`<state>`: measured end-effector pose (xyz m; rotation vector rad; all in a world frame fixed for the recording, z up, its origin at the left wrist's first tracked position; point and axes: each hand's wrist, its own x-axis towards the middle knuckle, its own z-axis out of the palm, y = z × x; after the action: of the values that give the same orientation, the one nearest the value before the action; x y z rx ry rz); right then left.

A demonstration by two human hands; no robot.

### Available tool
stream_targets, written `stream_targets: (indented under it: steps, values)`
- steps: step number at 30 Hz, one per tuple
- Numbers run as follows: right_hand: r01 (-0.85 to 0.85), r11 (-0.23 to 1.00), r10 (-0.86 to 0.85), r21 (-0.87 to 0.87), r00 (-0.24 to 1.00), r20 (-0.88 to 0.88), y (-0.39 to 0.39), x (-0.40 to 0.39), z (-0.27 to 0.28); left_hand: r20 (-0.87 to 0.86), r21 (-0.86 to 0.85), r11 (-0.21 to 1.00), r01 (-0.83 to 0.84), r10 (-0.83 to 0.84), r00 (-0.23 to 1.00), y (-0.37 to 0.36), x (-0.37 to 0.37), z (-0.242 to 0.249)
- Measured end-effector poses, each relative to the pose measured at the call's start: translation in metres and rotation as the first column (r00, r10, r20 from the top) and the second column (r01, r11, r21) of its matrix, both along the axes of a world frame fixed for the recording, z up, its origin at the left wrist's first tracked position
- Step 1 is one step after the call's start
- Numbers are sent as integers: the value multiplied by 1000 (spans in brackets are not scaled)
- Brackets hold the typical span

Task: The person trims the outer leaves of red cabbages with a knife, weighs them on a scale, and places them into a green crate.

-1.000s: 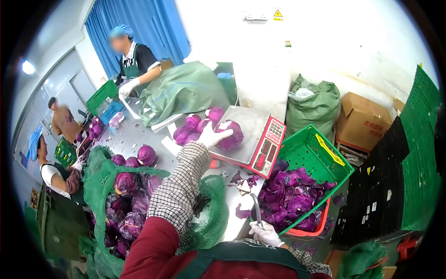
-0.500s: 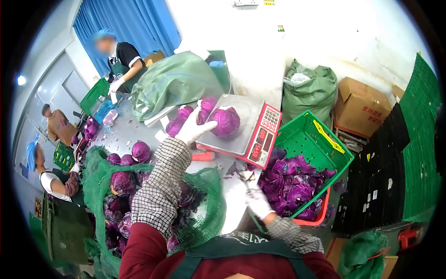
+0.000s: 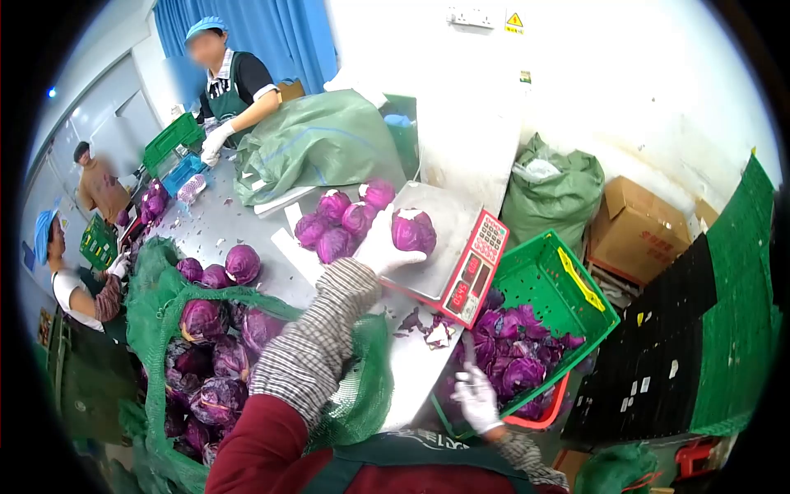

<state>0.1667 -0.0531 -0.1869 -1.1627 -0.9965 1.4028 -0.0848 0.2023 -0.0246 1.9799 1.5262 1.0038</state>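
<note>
My gloved left hand (image 3: pixel 390 247) is closed around a trimmed purple cabbage (image 3: pixel 414 232) over the metal pan of a red electronic scale (image 3: pixel 470 288). Just left of that hand, several purple cabbages (image 3: pixel 333 206) sit together on the metal table (image 3: pixel 284 284). My right hand (image 3: pixel 476 398), also gloved, is closed beside the green crate (image 3: pixel 592 333); a thin, blurred object I cannot make out sticks up from it. Loose purple leaves (image 3: pixel 522 375) fill the lower part of the crate. Near the scale's front corner lies a pale, cut piece of cabbage (image 3: pixel 440 335).
A green mesh sack (image 3: pixel 156 329) of cabbages stands at the left. Behind the table's cabbages is a large green bag (image 3: pixel 321 148). One person (image 3: pixel 234 90) works across the table, two more at far left. Cardboard box (image 3: pixel 638 218) and stacked crates (image 3: pixel 658 329) stand right.
My right hand has moved down and away from the scale's corner, where the pale piece now shows. My left hand stays at the cabbage on the scale. The view has shifted slightly.
</note>
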Motion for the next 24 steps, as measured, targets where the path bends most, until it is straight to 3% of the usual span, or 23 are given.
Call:
stream_targets:
  steps: [1, 2, 3, 4, 5, 7, 8, 9, 11, 12, 13, 14, 17, 19, 20, 21, 22, 24]
  values:
    - [-108, 978, 77, 177, 982, 172, 11, -21, -5, 84, -35, 998, -55, 58, 995, -9, 8, 15]
    - [-191, 847, -47, 496, 903, 428, 20, -39, -30, 235, -79, 997, 22, -3, 972, -3, 2, 12]
    - [-331, 887, 101, 322, 819, 565, 28, -51, -45, 381, -113, 988, 104, -53, 923, 2, -6, 8]
    - [-315, 925, 204, 214, 884, 420, 31, -67, -27, 459, -229, 973, -36, 140, 877, -6, -12, 9]
    - [-319, 942, 286, 101, 925, 251, 36, -79, -9, 657, -289, 949, 126, 101, 747, -2, -29, 2]
    - [-351, 931, 317, 97, 913, 257, 50, -85, -31, 960, -215, 913, 346, 133, 246, -7, -50, -18]
    - [-336, 940, 316, 62, 922, 223, 53, -84, -42, 994, -94, 888, 451, 111, -13, -15, -60, -25]
    - [-328, 944, 318, 23, 929, 190, 57, -82, -52, 979, 53, 828, 558, 69, -194, -28, -74, -26]
    - [-322, 946, 300, 33, 911, 283, 64, -80, -69, 904, 70, 883, 465, 141, -404, -43, -83, -12]
    - [-341, 932, 356, -120, 925, 134, 64, -76, -63, 984, 72, 941, 331, -13, -178, -53, -87, -1]
    - [-313, 943, 325, -113, 939, 114, 64, -79, -47, 992, 81, 982, 169, -95, 78, -63, -89, 12]
    - [-317, 938, 329, -138, 941, 77, 64, -79, -44, 899, 96, 995, 12, -92, 428, -73, -93, 23]
    - [-331, 939, 341, -89, 931, 132, 68, -77, -45, 964, 261, 943, 208, -265, -9, -65, -131, 11]
    - [-375, 927, 362, -2, 894, 262, 67, -73, -30, 979, -10, 984, 181, 47, -199, -61, -160, 9]
    - [-385, 899, 239, 210, 832, 501, 67, -80, 10, 987, -119, 988, 98, 128, -93, -53, -182, 2]
    - [-385, 884, 204, 265, 828, 522, 70, -78, -3, 955, -293, 956, -33, 291, -47, -43, -200, -5]
    - [-384, 867, 167, 318, 824, 542, 72, -77, -17, 915, -399, 906, -145, 382, -129, -34, -218, -14]
    - [-365, 921, 287, 138, 874, 393, 73, -66, -55, 850, -514, 810, -281, 437, -296, -10, -261, -56]
